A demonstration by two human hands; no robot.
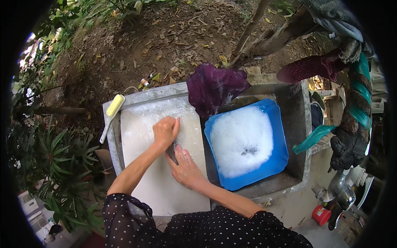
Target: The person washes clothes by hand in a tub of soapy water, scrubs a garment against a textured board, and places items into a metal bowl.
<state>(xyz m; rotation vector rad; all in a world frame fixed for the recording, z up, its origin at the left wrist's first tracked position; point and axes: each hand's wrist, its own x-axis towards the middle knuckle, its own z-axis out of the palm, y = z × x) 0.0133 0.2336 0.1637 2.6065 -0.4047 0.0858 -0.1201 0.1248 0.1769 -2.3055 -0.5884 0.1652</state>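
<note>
My left hand [165, 130] is curled into a fist over the pale wash slab [139, 173], gripping one end of a small dark wet cloth [171, 155]. The cloth's other end runs between the thumb and fingers of my right hand [187, 170], which is wet with suds. Most of the cloth is hidden by my hands. Foam streaks the slab's far part. To the right, a blue plastic basin [280, 155] full of white suds [238, 136] sits inside the concrete sink [307, 133].
A wet purple cloth [214, 86] drapes over the sink's far edge. A yellow-bristled scrub brush [113, 111] rests on the left rim. A chrome tap [339, 189], a red container [321, 215] and a branch wrapped in green strip [359, 93] are at right.
</note>
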